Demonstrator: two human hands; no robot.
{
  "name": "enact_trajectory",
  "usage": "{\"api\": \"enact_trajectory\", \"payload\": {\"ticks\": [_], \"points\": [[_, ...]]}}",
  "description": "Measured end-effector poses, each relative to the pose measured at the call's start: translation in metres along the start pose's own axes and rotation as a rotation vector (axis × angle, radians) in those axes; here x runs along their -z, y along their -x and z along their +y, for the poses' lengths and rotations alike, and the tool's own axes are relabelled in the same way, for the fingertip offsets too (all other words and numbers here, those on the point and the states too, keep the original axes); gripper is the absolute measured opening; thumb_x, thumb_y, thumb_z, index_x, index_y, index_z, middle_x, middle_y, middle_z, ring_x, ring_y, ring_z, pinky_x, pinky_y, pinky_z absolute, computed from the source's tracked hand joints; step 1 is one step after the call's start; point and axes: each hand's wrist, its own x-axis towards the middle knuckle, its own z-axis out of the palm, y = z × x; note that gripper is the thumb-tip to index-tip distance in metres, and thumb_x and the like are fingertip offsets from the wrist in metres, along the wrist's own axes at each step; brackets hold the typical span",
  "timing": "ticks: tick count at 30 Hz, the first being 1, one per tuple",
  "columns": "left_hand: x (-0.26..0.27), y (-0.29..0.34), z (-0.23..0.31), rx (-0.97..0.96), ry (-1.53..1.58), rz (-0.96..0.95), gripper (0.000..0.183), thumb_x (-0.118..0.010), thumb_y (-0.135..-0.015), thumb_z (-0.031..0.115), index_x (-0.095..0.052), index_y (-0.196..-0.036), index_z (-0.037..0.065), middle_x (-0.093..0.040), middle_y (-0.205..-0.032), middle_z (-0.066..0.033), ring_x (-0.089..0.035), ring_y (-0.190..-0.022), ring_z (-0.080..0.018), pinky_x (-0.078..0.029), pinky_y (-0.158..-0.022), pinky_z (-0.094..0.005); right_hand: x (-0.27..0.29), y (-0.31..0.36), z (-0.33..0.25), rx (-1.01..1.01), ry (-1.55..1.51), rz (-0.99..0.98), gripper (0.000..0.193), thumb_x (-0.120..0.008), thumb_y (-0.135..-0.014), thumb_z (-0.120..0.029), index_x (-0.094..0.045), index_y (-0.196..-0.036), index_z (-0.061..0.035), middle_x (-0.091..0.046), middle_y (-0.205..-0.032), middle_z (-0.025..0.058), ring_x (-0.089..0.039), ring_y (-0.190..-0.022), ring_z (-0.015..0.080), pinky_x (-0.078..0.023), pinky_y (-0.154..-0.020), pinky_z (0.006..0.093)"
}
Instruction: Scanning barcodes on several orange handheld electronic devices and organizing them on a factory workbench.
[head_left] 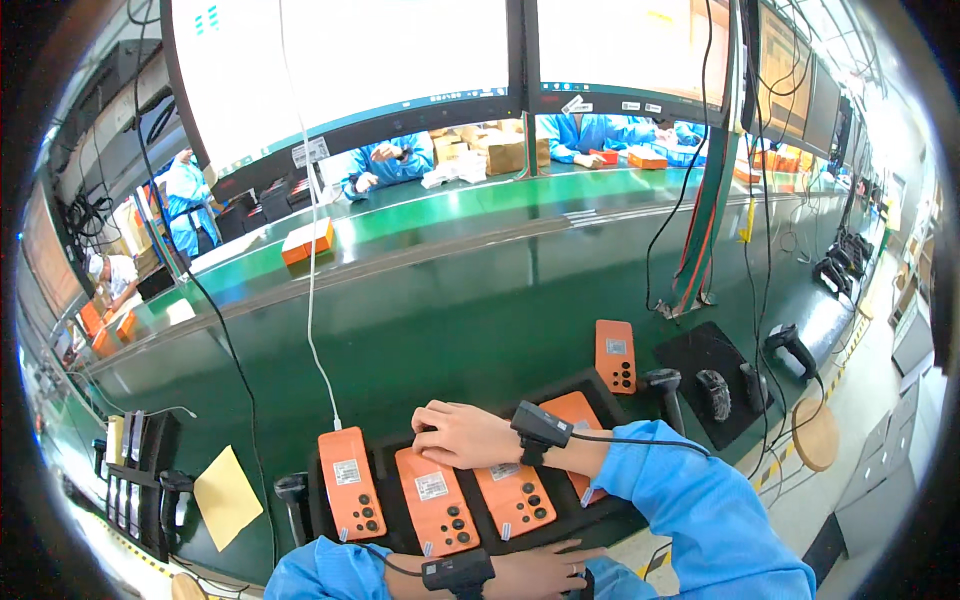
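While the right fingers (430,441) curl inward, orange phones (424,508) point lengthwise away, cameras (458,523) nearest.

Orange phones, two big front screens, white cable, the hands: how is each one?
Left screen: lit
Right screen: lit
White cable: plugged into leftmost phone
Front four phones: backs up
Farther phone: back up, unplugged
Right hand: curled, grip unclear
Left hand: fingers outstretched

no words are reading clearly. white printed labels (431,487) are showing on three orange phones (440,508) lying side by side, the third partly covered, and a greyish label (616,347) is marking the farther orange phone (615,361). pale stickers (310,151) are clinging to the lower frames of the left monitor (345,75) and right monitor (630,50), whose tiny screen markings are blurring.
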Motion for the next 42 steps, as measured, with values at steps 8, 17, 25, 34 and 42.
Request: {"api": "enact_trajectory", "payload": {"ticks": [8, 17, 25, 34, 42], "points": [[0.020, -0.008, 0.042, -0.137, -0.755, -0.064, 0.041, -0.039, -0.103, 0.036, -0.052, -0.131, 0.008, -0.045, -0.145, -0.0187, -0.042, -0.136, -0.0301, -0.028, -0.119, -0.0461, -0.004, -0.001, 0.001, 0.026, -0.018, 0.074, 0.013, -0.068, -0.091, -0.020, -0.066, -0.091, -0.0077, -0.054, -0.104, 0.0082, -0.056, -0.100, 0.0276, -0.052, -0.089, 0.0402], [0.023, -0.017, 0.066, 0.042, -0.729, -0.110, 0.038, -0.041, -0.098, 0.036, -0.053, -0.120, 0.008, -0.048, -0.141, -0.0158, -0.042, -0.135, -0.0287, -0.029, -0.118, -0.0422, -0.007, 0.001, 0.003, 0.025, -0.021, 0.087, 0.011, -0.069, -0.090, -0.019, -0.066, -0.091, -0.0089, -0.054, -0.104, 0.0077, -0.056, -0.099, 0.0271, -0.052, -0.087, 0.0404], [0.032, -0.021, 0.080, -0.019, -0.820, -0.128, 0.033, -0.047, -0.099, 0.030, -0.061, -0.117, 0.006, -0.056, -0.134, -0.0171, -0.042, -0.141, -0.0306, -0.028, -0.122, -0.0466, -0.005, 0.001, 0.006, 0.031, -0.017, 0.092, 0.011, -0.069, -0.089, -0.019, -0.067, -0.092, -0.0086, -0.054, -0.103, 0.0074, -0.057, -0.099, 0.0268, -0.052, -0.087, 0.0403], [0.012, -0.012, 0.031, -0.119, -0.711, 0.051, 0.030, -0.050, -0.102, 0.032, -0.064, -0.114, 0.009, -0.062, -0.126, -0.0150, -0.051, -0.135, -0.0299, -0.038, -0.115, -0.0463, 0.005, -0.005, -0.005, 0.046, -0.030, 0.035, 0.013, -0.069, -0.089, -0.019, -0.067, -0.093, -0.0073, -0.055, -0.105, 0.0074, -0.057, -0.101, 0.0267, -0.052, -0.088, 0.0389], [0.002, -0.009, 0.015, -0.122, -0.695, 0.064, 0.032, -0.049, -0.101, 0.033, -0.064, -0.115, 0.009, -0.062, -0.124, -0.0148, -0.053, -0.133, -0.0313, -0.039, -0.114, -0.0464, 0.004, -0.001, -0.008, -0.001, -0.031, 0.016, 0.014, -0.068, -0.092, -0.019, -0.071, -0.099, -0.0073, -0.057, -0.105, 0.0072, -0.058, -0.103, 0.0274, -0.053, -0.089, 0.0382]]}}
